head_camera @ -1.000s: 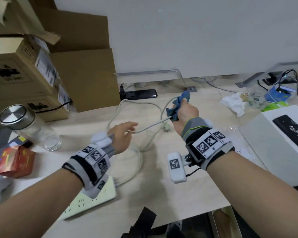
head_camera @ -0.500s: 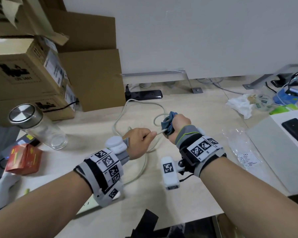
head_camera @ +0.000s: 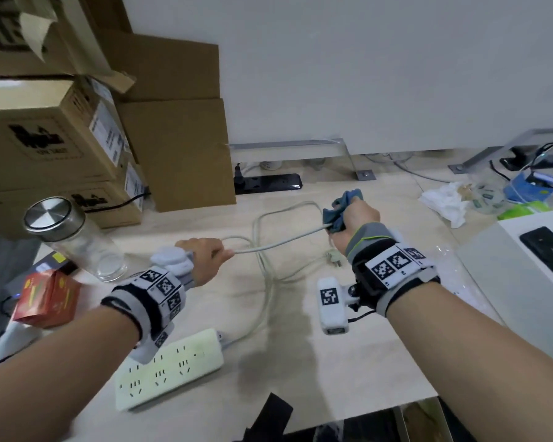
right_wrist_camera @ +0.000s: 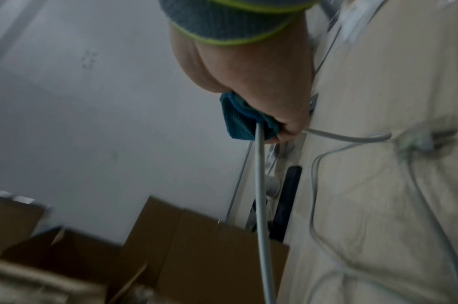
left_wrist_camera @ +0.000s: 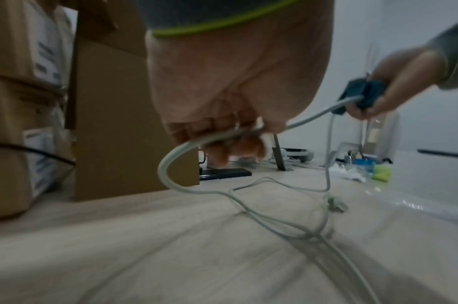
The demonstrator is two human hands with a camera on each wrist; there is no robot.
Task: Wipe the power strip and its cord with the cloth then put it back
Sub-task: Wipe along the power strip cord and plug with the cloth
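Note:
A white power strip (head_camera: 170, 369) lies flat on the desk near my left forearm. Its grey-white cord (head_camera: 281, 241) loops across the desk and ends in a plug (head_camera: 334, 260). My left hand (head_camera: 205, 257) pinches the cord (left_wrist_camera: 222, 135) and holds it taut above the desk. My right hand (head_camera: 353, 218) grips a blue cloth (head_camera: 340, 208) wrapped round the cord (right_wrist_camera: 260, 185), about a forearm's length to the right of the left hand. In the right wrist view the blue cloth (right_wrist_camera: 238, 119) is bunched in the fist.
Cardboard boxes (head_camera: 77, 138) stand at the back left, a black power strip (head_camera: 268, 183) by the wall. A glass jar with metal lid (head_camera: 67, 237) and a red box (head_camera: 45, 298) sit on the left. Crumpled tissue (head_camera: 444, 202) and a white box (head_camera: 524, 282) lie on the right.
My right hand with the cloth has slid along the cord to the right and away from my left hand, which has drawn back left. The stretch of cord between them is longer.

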